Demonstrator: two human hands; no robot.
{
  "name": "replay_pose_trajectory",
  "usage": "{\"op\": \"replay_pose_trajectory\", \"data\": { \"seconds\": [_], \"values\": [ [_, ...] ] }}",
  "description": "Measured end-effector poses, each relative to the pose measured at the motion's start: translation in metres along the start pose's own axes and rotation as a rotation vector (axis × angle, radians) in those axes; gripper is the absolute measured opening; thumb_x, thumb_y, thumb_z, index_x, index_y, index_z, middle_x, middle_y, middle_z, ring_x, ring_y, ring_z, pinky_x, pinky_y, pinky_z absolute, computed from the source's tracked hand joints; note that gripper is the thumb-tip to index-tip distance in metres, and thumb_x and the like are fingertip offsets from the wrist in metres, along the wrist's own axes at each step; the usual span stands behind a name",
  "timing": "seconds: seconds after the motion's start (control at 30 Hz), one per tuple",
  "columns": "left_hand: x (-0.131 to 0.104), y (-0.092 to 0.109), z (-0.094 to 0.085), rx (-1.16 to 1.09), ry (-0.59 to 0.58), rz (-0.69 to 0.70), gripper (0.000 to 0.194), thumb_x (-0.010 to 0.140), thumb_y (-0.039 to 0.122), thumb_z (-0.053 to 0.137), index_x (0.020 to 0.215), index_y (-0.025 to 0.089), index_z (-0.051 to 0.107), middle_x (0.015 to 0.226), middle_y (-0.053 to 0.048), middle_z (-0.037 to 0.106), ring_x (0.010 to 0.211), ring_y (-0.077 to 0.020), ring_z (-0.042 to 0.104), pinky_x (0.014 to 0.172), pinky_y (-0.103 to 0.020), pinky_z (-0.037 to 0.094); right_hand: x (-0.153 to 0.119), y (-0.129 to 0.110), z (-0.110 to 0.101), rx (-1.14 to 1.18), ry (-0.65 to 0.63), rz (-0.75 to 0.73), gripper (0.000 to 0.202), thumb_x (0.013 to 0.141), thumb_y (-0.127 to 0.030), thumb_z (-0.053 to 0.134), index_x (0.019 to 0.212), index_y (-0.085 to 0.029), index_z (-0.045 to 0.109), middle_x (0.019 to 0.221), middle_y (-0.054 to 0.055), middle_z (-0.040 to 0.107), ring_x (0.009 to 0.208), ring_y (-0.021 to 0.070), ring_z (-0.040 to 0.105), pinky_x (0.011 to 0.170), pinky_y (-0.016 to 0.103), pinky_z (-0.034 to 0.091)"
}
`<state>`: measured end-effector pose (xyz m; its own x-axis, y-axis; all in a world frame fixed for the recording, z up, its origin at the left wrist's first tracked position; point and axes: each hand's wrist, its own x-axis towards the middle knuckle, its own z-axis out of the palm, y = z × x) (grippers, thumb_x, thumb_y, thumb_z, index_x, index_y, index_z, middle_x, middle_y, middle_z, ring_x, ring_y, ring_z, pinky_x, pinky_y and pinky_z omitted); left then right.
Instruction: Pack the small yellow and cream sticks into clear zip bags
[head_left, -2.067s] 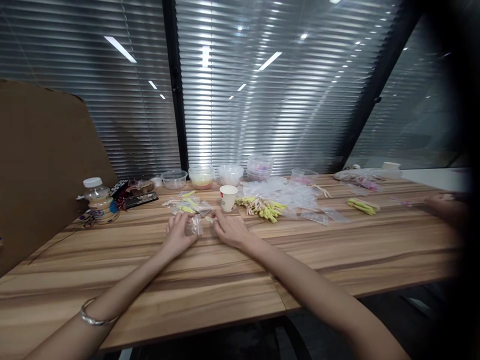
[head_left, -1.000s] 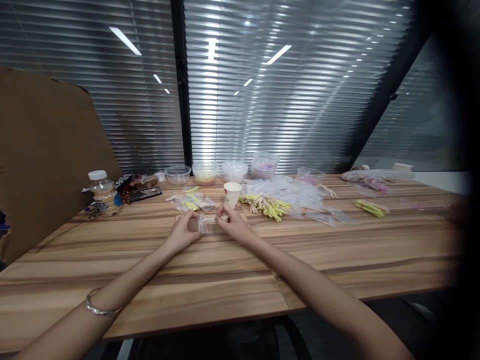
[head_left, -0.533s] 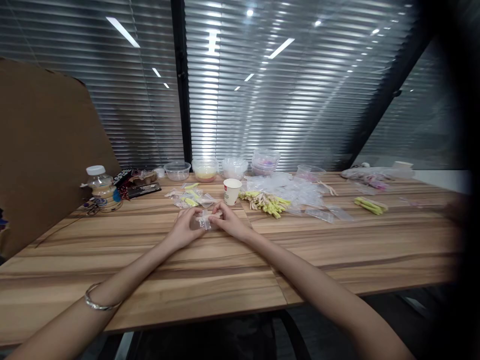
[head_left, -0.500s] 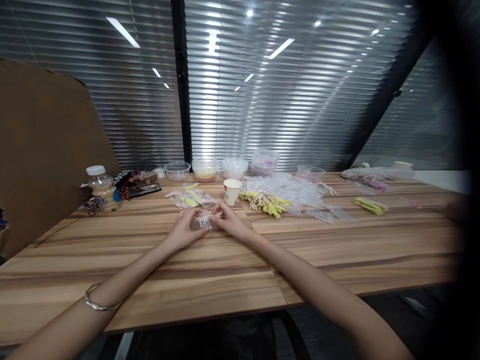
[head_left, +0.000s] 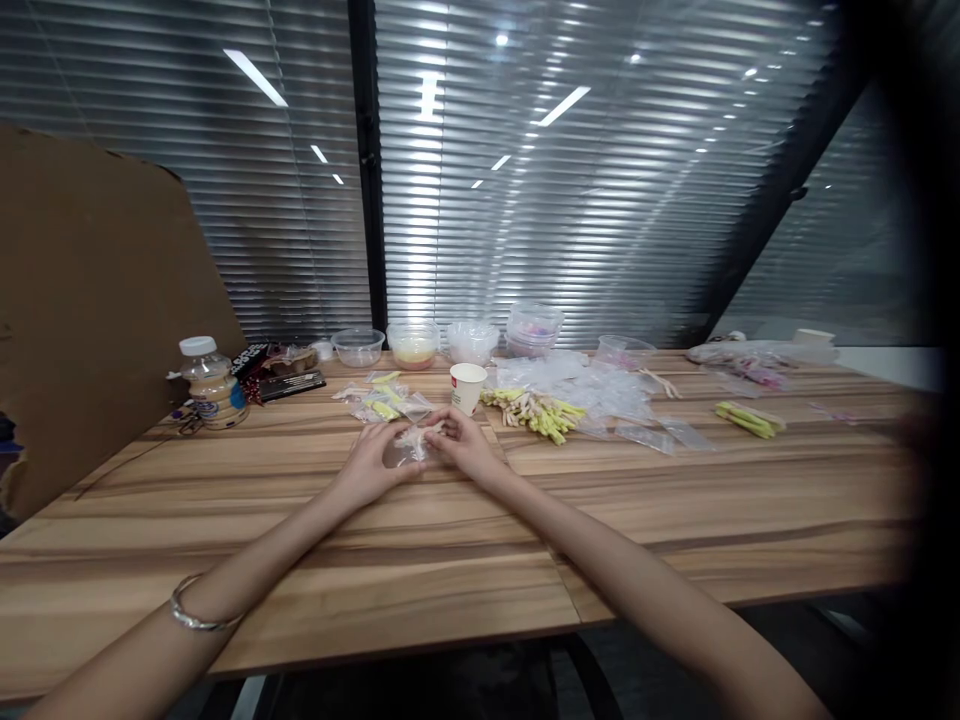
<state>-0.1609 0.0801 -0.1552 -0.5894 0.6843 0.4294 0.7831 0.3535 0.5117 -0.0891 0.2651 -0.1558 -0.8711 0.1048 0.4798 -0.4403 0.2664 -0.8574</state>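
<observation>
A small clear plastic bag [head_left: 407, 450] with something pale at its upper right lies low over the table between my hands. My left hand [head_left: 371, 463] curves round the bag's left side, thumb at its lower edge and fingers at the top. My right hand [head_left: 466, 445] pinches at the pale part; what exactly its fingertips grip is too small to tell. Just behind stands a white paper cup [head_left: 466, 390]. Left of the cup lie small bags with yellow pieces [head_left: 385, 410]. To its right is a heap of yellow-and-cream sticks [head_left: 541, 413].
Loose clear bags [head_left: 600, 390] spread right of the sticks, with a separate yellow bundle [head_left: 750, 418] farther right. Plastic bowls [head_left: 358, 347] line the back by the blinds. A white-capped jar [head_left: 212, 385] stands left, near a cardboard panel [head_left: 105, 300].
The view has shifted slightly. The bag now looks more spread out between my hands, and the left thumb sits farther right along its lower edge.
</observation>
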Motion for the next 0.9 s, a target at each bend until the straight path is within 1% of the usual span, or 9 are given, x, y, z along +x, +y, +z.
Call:
{"op": "replay_pose_trajectory", "data": {
  "seconds": [0.1,0.2,0.3,0.4,0.47,0.53,0.63,0.73,0.9],
  "values": [
    [0.0,-0.002,0.001,0.029,0.038,0.013,0.06,0.072,0.054,0.064,0.122,0.023,0.053,0.125,-0.008,0.051,0.117,-0.0268,0.042,0.1,-0.042,0.034,-0.002,-0.002,0.001,-0.13,0.043,-0.066,0.019,0.081,-0.035,0.062,0.087,-0.017,0.059,0.087,0.003,0.062,0.08,0.0145,0.056,0.074,0.028,0.044],
    [0.0,-0.002,0.001,0.073,0.074,0.027,0.061,0.07,0.055,0.066,0.121,0.023,0.055,0.12,-0.008,0.052,0.116,-0.0272,0.042,0.099,-0.042,0.035,-0.004,-0.006,0.003,-0.147,0.028,-0.127,0.016,0.083,-0.032,0.059,0.084,-0.017,0.06,0.085,0.004,0.062,0.081,0.0151,0.057,0.076,0.029,0.045],
    [0.0,-0.002,-0.001,0.099,0.088,0.046,0.06,0.068,0.055,0.067,0.118,0.024,0.057,0.116,-0.007,0.053,0.113,-0.0264,0.043,0.099,-0.041,0.035,-0.006,-0.01,0.004,-0.16,0.025,-0.203,0.012,0.085,-0.028,0.057,0.088,-0.018,0.063,0.093,0.006,0.06,0.09,0.0162,0.056,0.08,0.031,0.046],
    [0.001,-0.002,-0.001,0.108,0.11,0.034,0.056,0.069,0.052,0.068,0.116,0.024,0.059,0.114,-0.007,0.053,0.112,-0.026,0.044,0.099,-0.042,0.035,-0.007,-0.015,0.006,-0.205,0.028,-0.253,0.016,0.087,-0.025,0.053,0.095,-0.02,0.065,0.099,0.006,0.058,0.097,0.0165,0.055,0.086,0.032,0.045],
    [0.001,-0.003,0.0,0.101,0.119,0.023,0.054,0.069,0.05,0.068,0.116,0.024,0.059,0.114,-0.007,0.054,0.111,-0.0256,0.044,0.099,-0.041,0.035,-0.007,-0.016,0.006,-0.187,0.007,-0.236,0.017,0.088,-0.026,0.051,0.099,-0.021,0.064,0.099,0.006,0.058,0.097,0.0162,0.055,0.086,0.032,0.046],
    [0.001,-0.004,0.0,0.089,0.113,0.029,0.055,0.069,0.05,0.068,0.117,0.024,0.059,0.115,-0.007,0.053,0.112,-0.0256,0.044,0.099,-0.041,0.035,-0.007,-0.014,0.007,-0.107,-0.017,-0.182,0.017,0.087,-0.028,0.053,0.101,-0.02,0.06,0.099,0.006,0.059,0.093,0.0157,0.057,0.083,0.031,0.048],
    [0.0,-0.005,0.001,0.071,0.091,0.052,0.057,0.069,0.05,0.068,0.118,0.024,0.058,0.116,-0.007,0.053,0.113,-0.0255,0.044,0.099,-0.041,0.036,-0.005,-0.007,0.009,0.004,-0.023,-0.115,0.017,0.084,-0.031,0.058,0.097,-0.019,0.055,0.094,0.004,0.059,0.087,0.0146,0.058,0.079,0.029,0.049],
    [0.0,-0.004,0.0,0.057,0.085,0.062,0.058,0.07,0.051,0.067,0.119,0.024,0.057,0.117,-0.008,0.052,0.114,-0.0254,0.043,0.1,-0.041,0.035,-0.004,-0.004,0.01,0.018,-0.013,-0.099,0.016,0.083,-0.032,0.06,0.089,-0.017,0.056,0.088,0.003,0.058,0.084,0.014,0.057,0.078,0.029,0.048],
    [0.0,0.003,-0.003,0.033,0.055,0.063,0.057,0.071,0.052,0.066,0.12,0.024,0.057,0.117,-0.008,0.053,0.115,-0.0261,0.044,0.1,-0.042,0.035,-0.004,-0.009,0.009,0.054,-0.01,-0.056,0.015,0.082,-0.031,0.06,0.088,-0.017,0.058,0.088,0.003,0.06,0.083,0.0138,0.057,0.077,0.028,0.047]
  ]
}}
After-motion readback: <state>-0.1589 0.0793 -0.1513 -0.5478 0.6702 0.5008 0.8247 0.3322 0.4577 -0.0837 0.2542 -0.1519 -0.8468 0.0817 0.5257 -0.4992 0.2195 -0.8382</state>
